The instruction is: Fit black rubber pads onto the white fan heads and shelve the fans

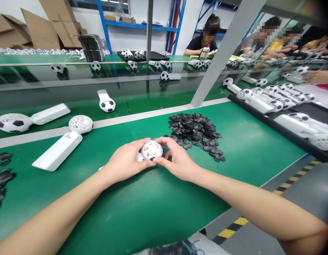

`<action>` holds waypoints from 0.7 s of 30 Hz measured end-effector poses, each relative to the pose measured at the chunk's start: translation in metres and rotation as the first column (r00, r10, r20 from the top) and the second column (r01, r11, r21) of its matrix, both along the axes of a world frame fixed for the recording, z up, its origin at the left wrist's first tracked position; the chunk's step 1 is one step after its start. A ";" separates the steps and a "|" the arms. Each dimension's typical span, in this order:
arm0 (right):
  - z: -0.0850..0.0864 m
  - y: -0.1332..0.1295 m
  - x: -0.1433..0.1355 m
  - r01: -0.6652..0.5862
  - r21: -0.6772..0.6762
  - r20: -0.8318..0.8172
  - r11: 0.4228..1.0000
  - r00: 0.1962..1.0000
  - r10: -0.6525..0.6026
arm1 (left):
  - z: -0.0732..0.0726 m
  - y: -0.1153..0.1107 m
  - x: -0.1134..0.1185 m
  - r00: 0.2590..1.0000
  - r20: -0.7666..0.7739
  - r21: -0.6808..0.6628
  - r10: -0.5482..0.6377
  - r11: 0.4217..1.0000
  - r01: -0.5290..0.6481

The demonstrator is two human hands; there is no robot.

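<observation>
Snugly Caught at the Centre of the Grip

Well, widest from where I stand is the green tabletop; take the grip as the dial's centre, twelve straight ahead. Toward half past two sits a black tray, loaded with white-handled footballs. Around half past nine lies a white device, its round head at the far end. Near two o'clock spreads a heap of black pieces, close by the right fingers. At nine and three are the left hand and right hand, both closed on one patterned ball. It lies between thumbs and fingertips, pierced white face upward; whether it touches the tabletop, I can't tell.
</observation>
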State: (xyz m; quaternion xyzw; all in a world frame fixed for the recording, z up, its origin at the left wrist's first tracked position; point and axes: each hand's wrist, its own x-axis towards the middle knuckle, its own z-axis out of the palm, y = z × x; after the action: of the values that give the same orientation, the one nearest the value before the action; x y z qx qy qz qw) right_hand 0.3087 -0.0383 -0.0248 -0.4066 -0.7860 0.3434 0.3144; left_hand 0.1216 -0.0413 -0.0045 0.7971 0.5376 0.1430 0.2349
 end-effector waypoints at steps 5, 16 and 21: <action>0.001 -0.001 -0.001 -0.010 0.067 0.054 0.998 0.999 0.007 | 0.003 -0.002 0.004 0.999 -0.031 0.013 0.013 1.000 -0.012; 0.013 0.049 0.028 0.048 0.191 0.172 0.980 0.982 -0.082 | 0.002 0.004 -0.004 0.996 -0.062 -0.013 -0.064 0.998 0.063; 0.010 0.067 0.037 -0.066 0.330 0.518 0.942 0.847 -0.122 | 0.004 0.008 -0.010 0.970 -0.199 0.120 -0.141 0.979 0.167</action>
State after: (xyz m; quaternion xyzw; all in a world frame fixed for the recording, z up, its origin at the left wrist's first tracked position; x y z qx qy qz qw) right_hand 0.3456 0.0290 -0.0148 -0.4375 -0.8827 0.0743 0.1544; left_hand 0.1118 -0.0331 -0.0005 0.8605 0.4830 0.0840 0.1384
